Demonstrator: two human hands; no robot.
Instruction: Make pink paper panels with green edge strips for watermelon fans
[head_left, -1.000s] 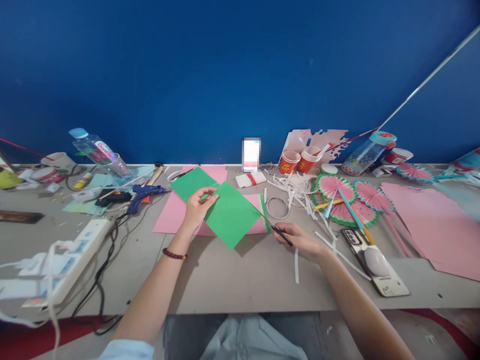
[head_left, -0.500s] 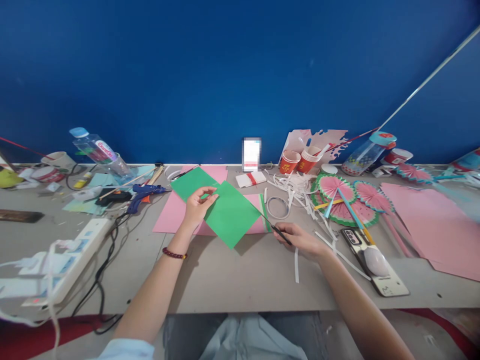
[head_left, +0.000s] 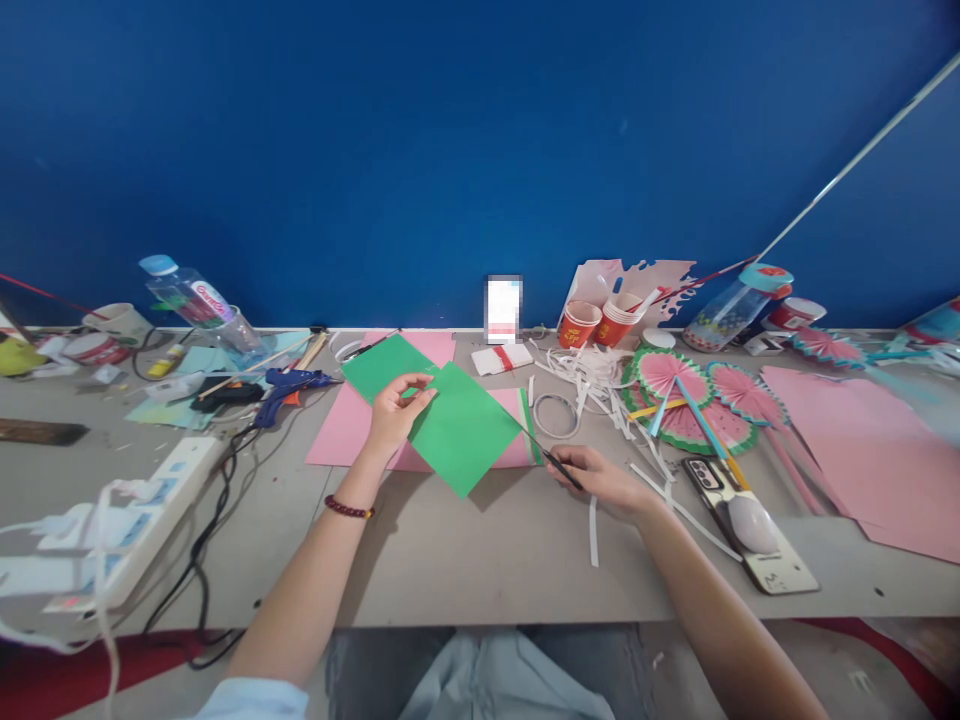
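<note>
My left hand [head_left: 401,405] pinches a sheet of green paper [head_left: 466,432] between thumb and fingers, holding it at a slant above the table. Left of it lies another stretch of green paper [head_left: 386,362]; whether the two are joined behind my fingers I cannot tell. My right hand [head_left: 596,478] is closed around a pair of black scissors [head_left: 561,468], whose thin blades point at the right corner of the held sheet. Beneath are pink sheets [head_left: 341,430] with a green strip at the right edge.
A glue gun [head_left: 289,392], power strip [head_left: 161,510] and bottle [head_left: 196,295] are on the left. To the right are white paper strips [head_left: 585,375], a tape ring [head_left: 556,415], red cups [head_left: 580,324], watermelon-patterned paper fans [head_left: 675,378], a phone [head_left: 780,570] and pink paper [head_left: 862,440].
</note>
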